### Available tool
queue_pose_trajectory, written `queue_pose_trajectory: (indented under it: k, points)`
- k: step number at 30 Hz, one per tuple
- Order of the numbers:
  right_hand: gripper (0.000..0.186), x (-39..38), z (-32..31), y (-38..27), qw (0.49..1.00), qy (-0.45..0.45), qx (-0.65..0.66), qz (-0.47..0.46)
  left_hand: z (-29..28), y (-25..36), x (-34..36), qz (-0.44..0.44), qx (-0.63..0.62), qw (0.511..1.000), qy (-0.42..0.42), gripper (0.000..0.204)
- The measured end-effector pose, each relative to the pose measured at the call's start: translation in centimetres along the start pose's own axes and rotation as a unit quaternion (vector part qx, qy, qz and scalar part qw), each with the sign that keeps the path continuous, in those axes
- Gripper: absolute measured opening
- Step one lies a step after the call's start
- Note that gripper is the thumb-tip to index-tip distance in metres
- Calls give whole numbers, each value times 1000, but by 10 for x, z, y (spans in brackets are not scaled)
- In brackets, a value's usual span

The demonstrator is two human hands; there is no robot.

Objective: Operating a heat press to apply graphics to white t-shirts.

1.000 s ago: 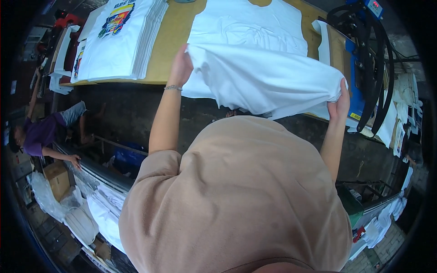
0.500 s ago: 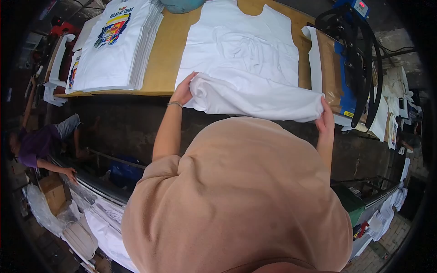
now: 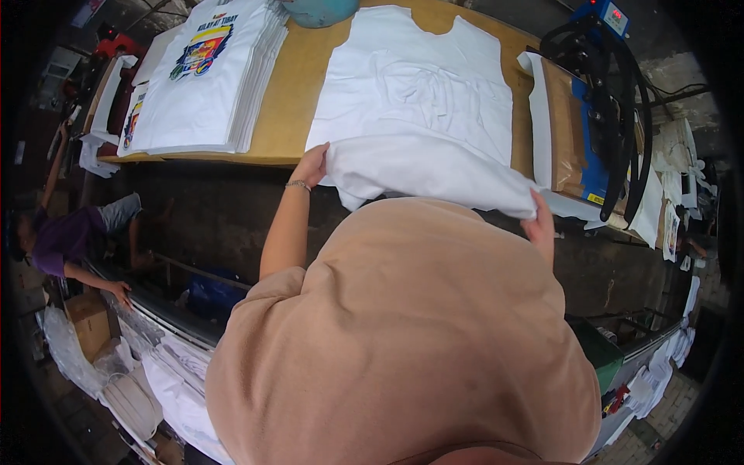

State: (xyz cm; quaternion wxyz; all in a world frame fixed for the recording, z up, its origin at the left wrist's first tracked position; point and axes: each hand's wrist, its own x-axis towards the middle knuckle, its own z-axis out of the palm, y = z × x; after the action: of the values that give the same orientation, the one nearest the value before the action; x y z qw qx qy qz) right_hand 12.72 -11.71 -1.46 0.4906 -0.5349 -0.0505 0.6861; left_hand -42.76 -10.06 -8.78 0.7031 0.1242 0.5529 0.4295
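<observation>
A white sleeveless-shaped shirt piece [image 3: 418, 85], with neck and arm cutouts at its far end, lies wrinkled on the brown table. Over its near end is a loose, bunched span of white cloth [image 3: 434, 167], stretched between my hands and drooping past the table's front edge. Whether that span belongs to the same shirt piece I cannot tell. My left hand [image 3: 311, 165], with a bracelet at the wrist, pinches the cloth's left end. At the lower right corner, my right hand [image 3: 540, 221] grips the other end, its fingers partly hidden.
To the left, a thick stack of printed white shirts [image 3: 205, 85] sits on the table [image 3: 287, 93]. A heat press [image 3: 597, 116] with black arms stands at the right. A rounded blue-green object [image 3: 319, 11] is at the back. Someone in purple [image 3: 66, 240] is far left.
Both hands have come down toward my body, drawing the cloth nearer. My right hand has also shifted left, and the cloth's right end hangs lower.
</observation>
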Motion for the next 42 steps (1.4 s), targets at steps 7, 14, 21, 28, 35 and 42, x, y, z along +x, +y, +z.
queue_pose_trajectory:
  k: [7, 14, 21, 28, 35, 42]
  points:
    - [46, -27, -8, 37, 974, -76, 93, 189, -5, -21, -14, -59, -72, 994, -55, 40]
    - [47, -30, -12, 7, 994, -56, 27, 87, -2, -17, -14, -32, 157, 986, -42, 29]
    - [48, -37, -27, 5, 996, -5, -87, 27, 15, -30, -5, 84, 139, 987, 19, 35]
    - [44, -28, -16, 13, 997, 0, -71, 15, 39, -13, -7, -36, 116, 991, -49, 55]
    - [36, -28, 52, -70, 953, -27, -215, -212, 78, 83, -17, 107, 203, 973, 22, 68]
    - [31, -125, 17, -146, 892, -159, -149, -397, 50, 172, -130, 457, 42, 888, -41, 28]
